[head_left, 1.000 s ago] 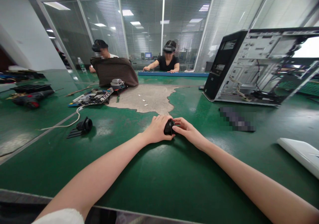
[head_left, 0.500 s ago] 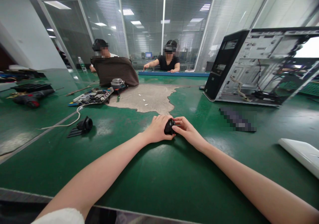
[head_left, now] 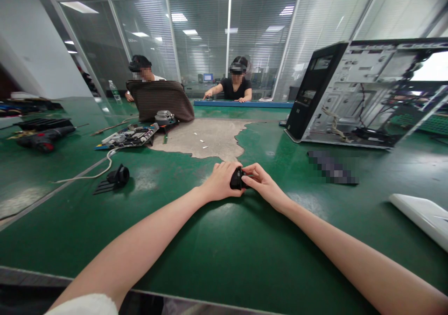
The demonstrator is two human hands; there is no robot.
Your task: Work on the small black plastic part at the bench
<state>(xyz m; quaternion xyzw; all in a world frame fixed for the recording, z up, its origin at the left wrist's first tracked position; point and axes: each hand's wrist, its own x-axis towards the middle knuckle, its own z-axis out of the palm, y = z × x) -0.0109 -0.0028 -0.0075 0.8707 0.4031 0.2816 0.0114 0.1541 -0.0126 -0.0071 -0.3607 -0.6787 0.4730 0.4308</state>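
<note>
A small black part (head_left: pixel 236 178) is held just above the green table (head_left: pixel 217 249), near the middle of the view. My left hand (head_left: pixel 221 180) wraps round it from the left, its fingers curled over the top and the thumb below. From the right, my right hand (head_left: pixel 261 180) pinches the part's right side between thumb and fingers. Much of the part is hidden by my fingers. Another black piece, with a round opening and flat prongs (head_left: pixel 117 177), lies on the table to the left.
An open computer case (head_left: pixel 318 91) stands at the right, with a white object (head_left: pixel 420 217) nearer me. At the left lie a circuit board (head_left: pixel 131 136), a cable (head_left: pixel 87 177) and a power tool (head_left: pixel 45 140). Two people (head_left: pixel 238 86) sit across the table.
The black part has turned slightly between my hands, and a rim on it shows more. Both hands keep nearly the same place and grip.
</note>
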